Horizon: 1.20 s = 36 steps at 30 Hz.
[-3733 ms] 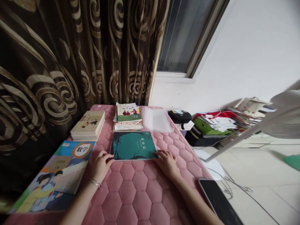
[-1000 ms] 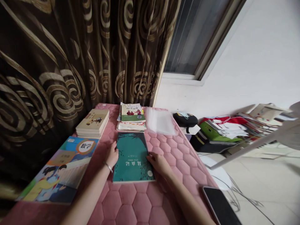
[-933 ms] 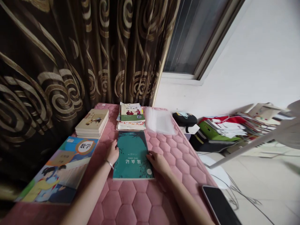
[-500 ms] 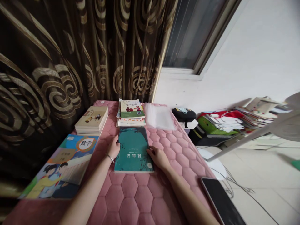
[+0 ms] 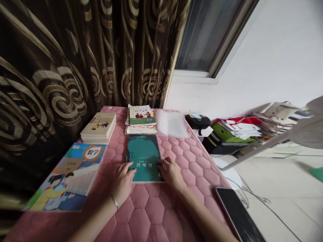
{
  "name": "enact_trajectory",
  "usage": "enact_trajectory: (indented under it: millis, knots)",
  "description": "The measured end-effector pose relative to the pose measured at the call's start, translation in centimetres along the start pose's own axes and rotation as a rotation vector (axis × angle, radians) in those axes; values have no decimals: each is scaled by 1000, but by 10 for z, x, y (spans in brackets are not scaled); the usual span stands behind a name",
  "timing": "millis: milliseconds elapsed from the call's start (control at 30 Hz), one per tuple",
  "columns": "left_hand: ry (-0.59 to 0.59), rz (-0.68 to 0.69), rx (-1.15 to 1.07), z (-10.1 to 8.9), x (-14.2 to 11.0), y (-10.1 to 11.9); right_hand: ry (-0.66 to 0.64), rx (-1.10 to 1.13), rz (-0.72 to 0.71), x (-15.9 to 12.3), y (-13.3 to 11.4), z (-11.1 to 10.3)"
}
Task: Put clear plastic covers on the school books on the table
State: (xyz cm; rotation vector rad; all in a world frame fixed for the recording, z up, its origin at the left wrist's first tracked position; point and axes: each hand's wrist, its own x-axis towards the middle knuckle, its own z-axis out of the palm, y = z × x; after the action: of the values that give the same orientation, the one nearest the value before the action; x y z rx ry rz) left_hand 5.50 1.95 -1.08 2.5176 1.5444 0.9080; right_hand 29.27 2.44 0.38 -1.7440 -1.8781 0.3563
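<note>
A teal paperback book (image 5: 143,151) lies flat on a pink quilted mat (image 5: 143,215), its title upside down from where I look. My left hand (image 5: 122,181) holds the book's lower left corner, with a thin bangle on the wrist. My right hand (image 5: 171,173) has its fingers over the lower right part of the cover. Both hands touch the book and part of its lower edge is hidden by them. A maths textbook (image 5: 68,178) lies just left of my left hand.
A stack of beige books (image 5: 99,127) and a stack with a green-covered book (image 5: 141,116) sit on the mat's far side, beside transparent plastic sleeves (image 5: 171,123). A phone (image 5: 238,215) lies by the mat's right edge. A dark curtain (image 5: 63,57) hangs along the left.
The book has turned from lying sideways to lying lengthwise. My left hand has slid from beside the book's left edge onto its lower corner.
</note>
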Motion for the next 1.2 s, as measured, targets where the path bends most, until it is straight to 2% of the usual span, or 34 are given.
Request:
enact_trajectory:
  millis: [67, 133, 267, 500, 667, 833, 967, 1200]
  knots:
    - [-27, 11, 47, -7, -9, 13, -25, 3, -118, -15, -12, 1]
    - [-55, 12, 79, -10, -12, 23, -53, 9, -177, -27, -25, 5]
    - [-72, -7, 98, -7, -11, 33, -45, -18, -198, -38, -41, 15]
    - [-56, -28, 103, -5, -13, 34, -23, -109, -203, -39, -39, 22]
    - [-66, -10, 142, -16, -16, 20, -24, -159, -216, -44, -25, 13]
    - [-37, 25, 144, -34, -25, -11, -3, -254, -250, -51, 4, -5]
    - [-9, 44, 95, -41, -29, -29, -16, -263, -273, -55, 19, -16]
    - [-20, 57, 84, -39, -31, -33, -35, -231, -254, -56, 24, -14]
